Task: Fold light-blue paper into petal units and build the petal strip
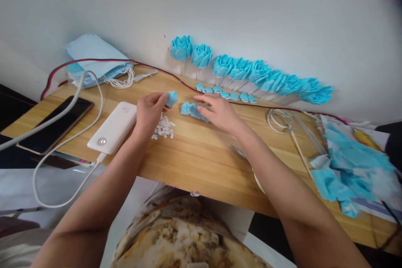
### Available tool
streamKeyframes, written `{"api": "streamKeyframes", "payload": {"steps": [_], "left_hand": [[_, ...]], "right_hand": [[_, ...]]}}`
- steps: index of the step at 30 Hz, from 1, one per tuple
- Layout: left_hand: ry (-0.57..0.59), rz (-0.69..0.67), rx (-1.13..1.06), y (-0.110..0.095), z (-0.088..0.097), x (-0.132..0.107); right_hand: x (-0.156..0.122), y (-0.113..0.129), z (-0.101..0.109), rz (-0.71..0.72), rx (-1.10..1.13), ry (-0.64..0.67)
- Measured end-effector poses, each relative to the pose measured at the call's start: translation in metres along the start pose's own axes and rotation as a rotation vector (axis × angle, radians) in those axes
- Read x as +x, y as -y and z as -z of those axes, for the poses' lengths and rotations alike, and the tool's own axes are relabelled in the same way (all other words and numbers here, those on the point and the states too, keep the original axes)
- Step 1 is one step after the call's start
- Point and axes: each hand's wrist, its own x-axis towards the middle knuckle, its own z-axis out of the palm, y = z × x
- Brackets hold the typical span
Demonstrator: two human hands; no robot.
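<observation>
Between the thumb and fingers of my left hand point(152, 109) is a small blue petal point(171, 99), seemingly cut from thin non-woven cloth. My right hand point(216, 111) reaches over the tabletop with its fingers stretched out and apart. Just under and beside its fingertips lie more blue petals point(186, 109); whether the fingers touch them I cannot tell. A row of similar folded blue pieces point(225, 94) runs behind that hand. White paper-like scraps point(165, 127) lie in a small heap below my left hand. Partly hidden by my right forearm are scissors point(239, 151).
Several blue cloth flowers point(240, 68) on sticks lean along the wall. Face masks point(94, 56) are stacked at the back left. A phone point(56, 123) and a white power bank point(113, 129) with cable lie left. Coiled wire point(279, 120) and blue cloth scraps point(351, 159) lie right.
</observation>
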Motion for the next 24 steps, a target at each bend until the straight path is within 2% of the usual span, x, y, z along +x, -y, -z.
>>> {"api": "streamKeyframes", "payload": {"steps": [5, 9, 12, 16, 19, 24], "left_hand": [[0.000, 0.008, 0.005, 0.000, -0.002, -0.002], [0.022, 0.044, -0.037, 0.000, -0.003, -0.003], [0.081, 0.087, -0.113, -0.002, -0.006, -0.001], [0.154, 0.116, -0.217, -0.007, -0.017, 0.003], [0.209, 0.126, -0.287, -0.008, -0.034, 0.008], [0.277, 0.160, -0.314, -0.004, -0.054, 0.008]], "right_hand": [[0.030, -0.008, -0.021, -0.033, 0.045, 0.135], [0.042, -0.015, -0.030, -0.062, 0.136, 0.205], [0.038, -0.017, -0.023, -0.046, 0.244, 0.238], [0.021, -0.016, -0.001, -0.076, 0.459, 0.274], [0.007, -0.016, 0.010, -0.141, 0.535, 0.204], [-0.003, -0.018, 0.009, -0.200, 0.633, 0.136]]}}
